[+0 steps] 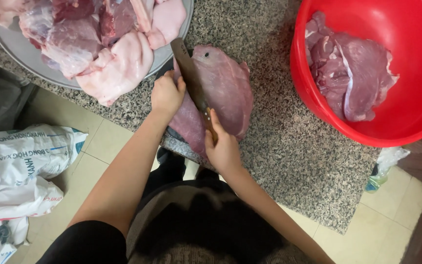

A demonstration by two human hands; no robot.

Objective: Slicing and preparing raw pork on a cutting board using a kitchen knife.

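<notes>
Meat slab (225,90), raw and pink, flat on the speckled granite counter (289,146), just left of the red plastic basin (416,112) holding more cuts. Left hand (167,93) clenched on the slab's near-left edge, pinning it. Right hand (223,146) wrapped around the wooden handle of a cleaver (191,78), blade lying across the slab. Looks soft, floppy, probably slippery and fairly hefty, so best gripped at a thick edge. Metal tray (20,54) of pork pieces further left of the basin.
</notes>
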